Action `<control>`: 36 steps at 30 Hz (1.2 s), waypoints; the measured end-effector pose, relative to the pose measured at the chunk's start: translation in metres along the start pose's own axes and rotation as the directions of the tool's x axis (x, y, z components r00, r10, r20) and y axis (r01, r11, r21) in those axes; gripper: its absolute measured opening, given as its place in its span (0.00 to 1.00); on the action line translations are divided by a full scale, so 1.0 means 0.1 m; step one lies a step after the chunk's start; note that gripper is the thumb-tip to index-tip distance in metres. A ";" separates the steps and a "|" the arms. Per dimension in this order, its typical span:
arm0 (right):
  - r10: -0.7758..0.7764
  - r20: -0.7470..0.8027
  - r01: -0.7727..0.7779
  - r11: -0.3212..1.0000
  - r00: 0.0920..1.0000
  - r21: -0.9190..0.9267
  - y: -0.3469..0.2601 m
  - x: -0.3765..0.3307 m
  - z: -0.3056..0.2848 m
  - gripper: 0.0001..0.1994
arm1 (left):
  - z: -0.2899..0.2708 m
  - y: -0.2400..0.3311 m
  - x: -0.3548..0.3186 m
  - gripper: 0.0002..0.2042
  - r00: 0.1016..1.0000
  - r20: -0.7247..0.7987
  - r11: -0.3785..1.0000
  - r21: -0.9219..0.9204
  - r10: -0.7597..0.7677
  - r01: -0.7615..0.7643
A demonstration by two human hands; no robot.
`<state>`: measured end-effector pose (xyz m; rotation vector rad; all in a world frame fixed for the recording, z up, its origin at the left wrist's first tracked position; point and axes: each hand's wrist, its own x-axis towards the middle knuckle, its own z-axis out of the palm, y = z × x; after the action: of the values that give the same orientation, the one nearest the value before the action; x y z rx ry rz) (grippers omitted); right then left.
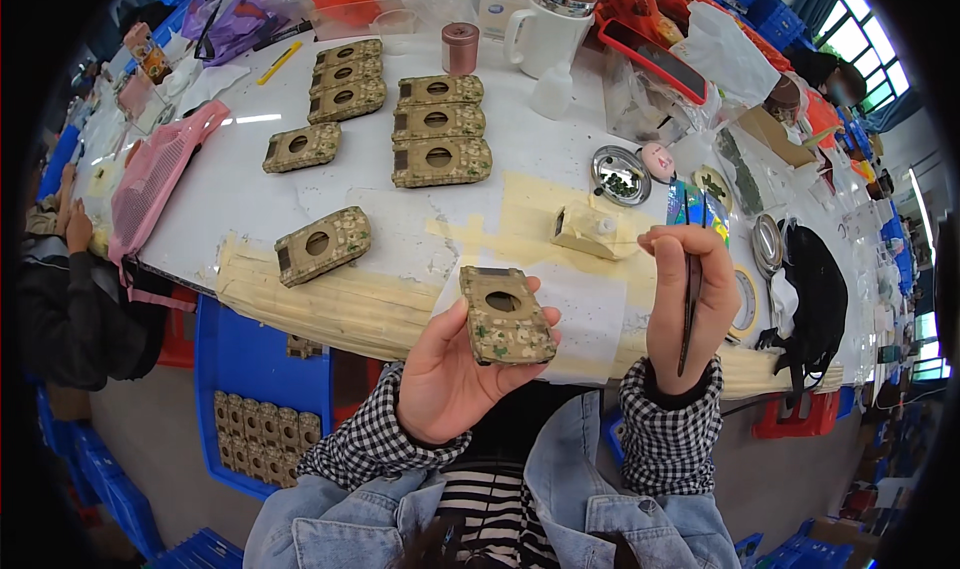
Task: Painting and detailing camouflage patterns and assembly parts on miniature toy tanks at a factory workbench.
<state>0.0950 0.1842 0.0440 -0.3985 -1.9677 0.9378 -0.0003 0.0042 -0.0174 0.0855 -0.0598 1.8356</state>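
My left hand [440,374] is closed round a camouflage-painted model tank hull [508,334], its round opening facing up. In my right hand [690,289] a pair of dark tweezers [689,314] stands upright between the fingers. The thumb and forefinger pinch together, and a thin needle-like tip [628,243] points left from them. It reaches toward a small taped block [580,231] with a whitish blob on top. Another hull [322,246] lies alone on the table to the left of my left hand.
More hulls [438,124] stand in rows farther back. A round metal dish [620,177] holds small green bits. Behind it are a white mug [550,34] and a red-edged phone [655,61]. A blue tray [265,359] with several hulls sits below the table's left edge. A pink basket [165,174] is far left.
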 end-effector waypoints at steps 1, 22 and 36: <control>-0.072 -0.020 0.068 0.988 0.997 -0.141 0.07 0.05 -0.03 0.03 | 0.00 0.01 0.00 0.29 1.000 0.011 1.000 -0.004 0.017 -0.017; 0.314 0.322 -0.371 0.919 0.893 0.133 0.08 -0.58 -0.39 0.16 | -0.02 0.09 0.02 0.33 0.986 -0.006 0.985 -0.056 0.165 -0.165; 0.502 0.391 -0.596 0.785 0.771 0.167 0.23 -0.69 -0.35 0.08 | -0.04 0.03 0.06 0.33 0.990 -0.009 0.988 -0.047 0.144 -0.144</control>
<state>0.1596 0.1743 -0.0023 -0.7237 -1.9940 1.7478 -0.0050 0.0091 -0.0208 0.0429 -0.1083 1.9775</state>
